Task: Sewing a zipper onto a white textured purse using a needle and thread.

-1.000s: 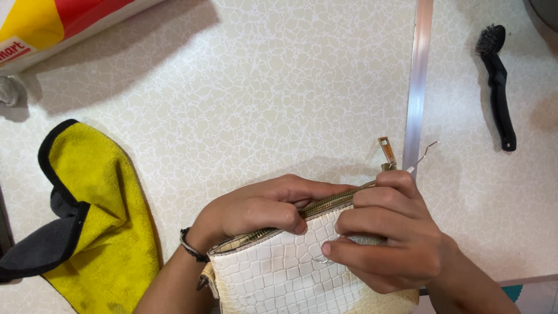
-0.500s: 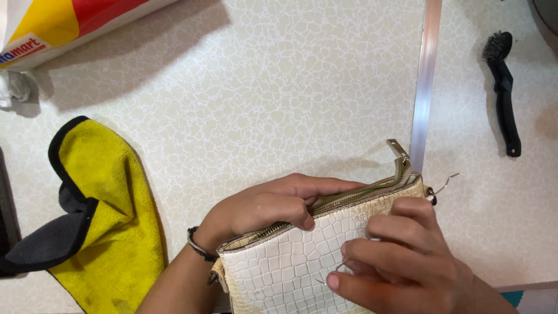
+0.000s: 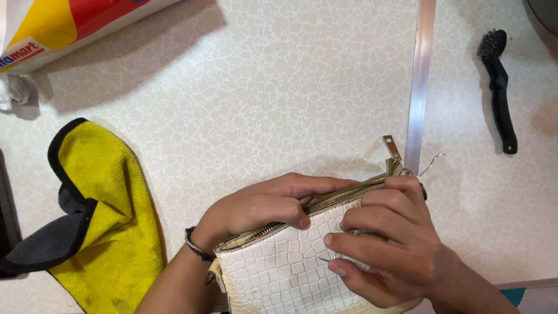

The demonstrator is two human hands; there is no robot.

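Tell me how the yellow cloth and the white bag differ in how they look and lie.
The yellow cloth is soft, black-edged and folded, while the white bag has a glossy, scaly embossed skin and a metal zipper. The cloth lies untouched at the left; the bag is gripped by the left hand and right hand. Both rest on the pale patterned table.

White crocodile-textured purse with a brass-coloured zipper along its top edge, lying on a pale crackle-patterned tabletop; left hand gripping the zipper edge, right hand pressed on the purse front, its fingers curled near the zipper's end. Yellow cloth with black trim lies to the left. Black brush at upper right, beyond a metal strip; red-and-yellow bag at upper left.
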